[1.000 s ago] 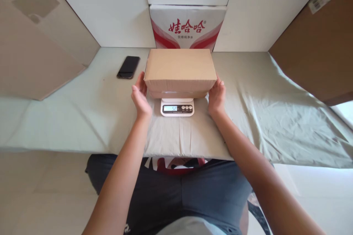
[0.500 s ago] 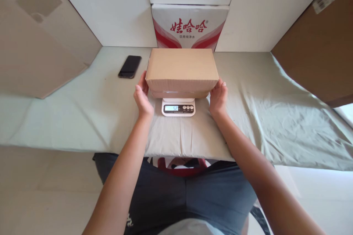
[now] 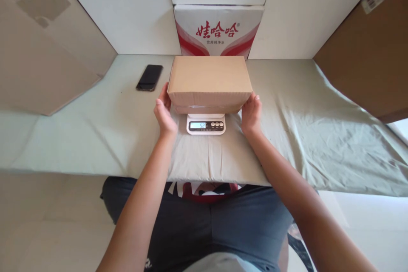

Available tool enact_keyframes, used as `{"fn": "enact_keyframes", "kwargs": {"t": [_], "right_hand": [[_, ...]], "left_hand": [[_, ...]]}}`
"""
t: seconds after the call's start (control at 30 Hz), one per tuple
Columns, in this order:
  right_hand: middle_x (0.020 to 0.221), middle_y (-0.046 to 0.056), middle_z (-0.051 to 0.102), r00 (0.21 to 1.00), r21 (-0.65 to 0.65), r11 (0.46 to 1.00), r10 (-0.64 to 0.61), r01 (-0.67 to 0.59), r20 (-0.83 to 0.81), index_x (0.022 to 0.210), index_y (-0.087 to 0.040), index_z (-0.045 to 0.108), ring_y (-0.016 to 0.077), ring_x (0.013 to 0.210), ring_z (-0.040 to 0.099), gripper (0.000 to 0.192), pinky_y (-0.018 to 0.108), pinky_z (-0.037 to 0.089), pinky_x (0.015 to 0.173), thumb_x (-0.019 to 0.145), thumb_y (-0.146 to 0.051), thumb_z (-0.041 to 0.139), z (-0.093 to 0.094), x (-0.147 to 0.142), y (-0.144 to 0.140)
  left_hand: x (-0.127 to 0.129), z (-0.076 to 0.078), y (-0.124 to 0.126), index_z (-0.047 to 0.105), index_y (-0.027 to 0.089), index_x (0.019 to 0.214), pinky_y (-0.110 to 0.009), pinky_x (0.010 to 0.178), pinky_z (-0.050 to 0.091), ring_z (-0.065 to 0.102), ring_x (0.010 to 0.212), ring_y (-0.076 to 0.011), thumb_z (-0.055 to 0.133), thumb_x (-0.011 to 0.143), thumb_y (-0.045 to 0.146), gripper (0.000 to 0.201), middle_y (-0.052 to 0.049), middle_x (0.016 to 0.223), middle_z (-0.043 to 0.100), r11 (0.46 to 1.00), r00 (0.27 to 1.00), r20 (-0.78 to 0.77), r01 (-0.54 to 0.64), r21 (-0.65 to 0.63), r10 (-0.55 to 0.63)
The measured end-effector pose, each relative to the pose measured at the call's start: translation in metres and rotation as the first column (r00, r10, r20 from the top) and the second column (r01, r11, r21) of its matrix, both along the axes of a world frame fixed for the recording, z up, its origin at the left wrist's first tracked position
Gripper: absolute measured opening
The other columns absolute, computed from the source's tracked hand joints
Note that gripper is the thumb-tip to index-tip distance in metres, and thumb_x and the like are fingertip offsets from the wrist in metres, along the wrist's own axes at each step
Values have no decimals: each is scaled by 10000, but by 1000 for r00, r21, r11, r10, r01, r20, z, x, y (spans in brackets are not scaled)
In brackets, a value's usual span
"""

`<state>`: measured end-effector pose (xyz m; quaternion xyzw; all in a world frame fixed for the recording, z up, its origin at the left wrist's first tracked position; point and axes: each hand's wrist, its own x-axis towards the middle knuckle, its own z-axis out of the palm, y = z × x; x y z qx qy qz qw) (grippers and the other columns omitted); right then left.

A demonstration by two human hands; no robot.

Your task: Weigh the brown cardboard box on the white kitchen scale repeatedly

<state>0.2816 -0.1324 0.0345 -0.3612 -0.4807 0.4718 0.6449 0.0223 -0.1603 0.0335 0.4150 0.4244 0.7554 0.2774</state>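
Observation:
A closed brown cardboard box (image 3: 209,74) sits on a small white digital kitchen scale (image 3: 206,129), covering its weighing plate. The scale's lit display seems to read 52, with several round buttons to its right. My left hand (image 3: 164,110) holds the box's left side near the front corner, thumb toward me and fingers partly hidden behind its edge. At the right front corner, my right hand (image 3: 251,112) grips the opposite side, with its fingertips against the cardboard. The box is held between both hands.
A black smartphone (image 3: 149,77) lies left of the box on the pale green cloth (image 3: 121,136). Large cardboard cartons stand at left (image 3: 57,51) and right (image 3: 366,51). Behind is a white carton with red lettering (image 3: 218,29), among white panels (image 3: 127,21).
Both hands stay at the box's sides, and the box keeps its place on the scale. The view has shifted very slightly, and my left knee has moved a little outward.

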Motion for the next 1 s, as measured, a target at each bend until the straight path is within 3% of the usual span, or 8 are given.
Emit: {"fn": "enact_keyframes", "kwargs": {"t": [0.5, 0.77, 1.0], "right_hand": [[1630, -8, 541, 1000, -29, 1000, 5, -6, -30, 1344, -370, 633, 331, 1618, 374, 684, 610, 225, 1383, 849, -819, 491, 5, -1, -3], [1521, 4, 643, 1000, 23, 1000, -2, 2, 9, 1290, -361, 662, 313, 1605, 399, 630, 559, 323, 1360, 894, -797, 438, 8, -7, -7], [1607, -22, 570, 998, -36, 999, -9, 7, -69, 1313, -373, 651, 322, 1608, 396, 651, 608, 237, 1389, 846, -810, 528, 6, -4, -5]], "left_hand": [[3, 3, 0, 686, 233, 1390, -426, 1223, 460, 548, 1491, -314, 390, 910, 834, 825, -127, 1536, 641, 1000, 1000, 11, 14, -7, -14], [1, 2, 1, 675, 252, 1402, -398, 1211, 469, 553, 1488, -292, 330, 892, 877, 877, -111, 1550, 631, 999, 1000, -22, -11, -33, 10], [3, 3, -1, 683, 232, 1387, -402, 1212, 470, 565, 1476, -294, 369, 899, 857, 853, -124, 1493, 676, 1000, 1000, -6, -5, -22, 5]]}}
